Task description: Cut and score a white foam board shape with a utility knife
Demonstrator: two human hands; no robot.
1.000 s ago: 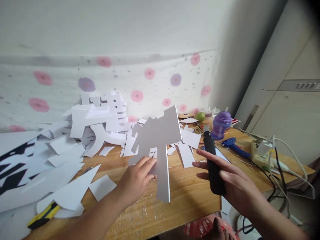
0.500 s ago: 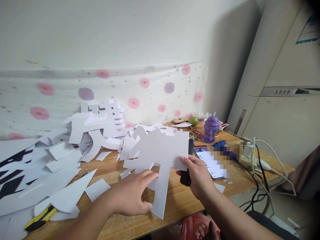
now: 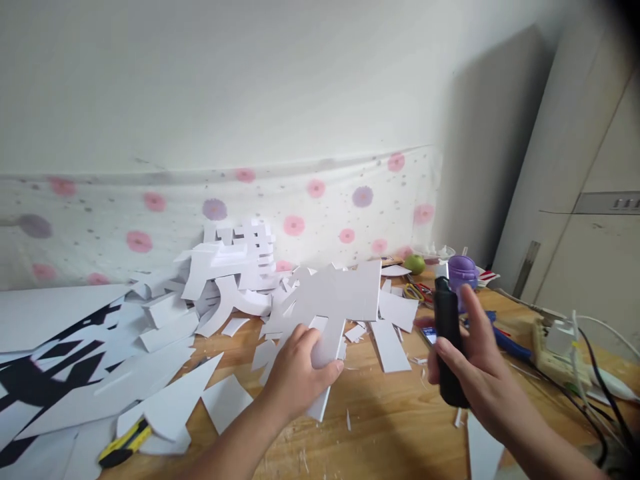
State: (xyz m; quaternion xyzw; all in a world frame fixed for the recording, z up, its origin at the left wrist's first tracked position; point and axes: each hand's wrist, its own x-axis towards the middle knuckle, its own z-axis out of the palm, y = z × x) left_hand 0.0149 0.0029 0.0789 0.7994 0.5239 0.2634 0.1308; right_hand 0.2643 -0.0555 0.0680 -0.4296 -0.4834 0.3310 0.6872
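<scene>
My left hand [image 3: 304,365] grips the narrow leg of a cut white foam board piece [image 3: 345,293], thumb on its near side. The piece is held tilted above the table, with its wide part toward the back. On the right, my right hand [image 3: 475,360] is closed round a black utility knife [image 3: 449,347], held upright and apart from the board. A pale strip shows at the knife's top end. Behind my left hand, loose white foam board offcuts [image 3: 393,343] lie on the wooden table [image 3: 385,427].
An assembled white foam board model [image 3: 225,260] stands at the back. Cut sheets [image 3: 65,387] and a yellow-black utility knife [image 3: 125,443] lie at left. At right are scissors [image 3: 425,293], a purple bottle [image 3: 461,272], a green fruit [image 3: 415,264], a blue glue gun [image 3: 513,343] and a corded power strip [image 3: 547,347].
My left hand has closed on the board's leg. My right hand has let go of the board and moved right with the black utility knife. The view has turned left.
</scene>
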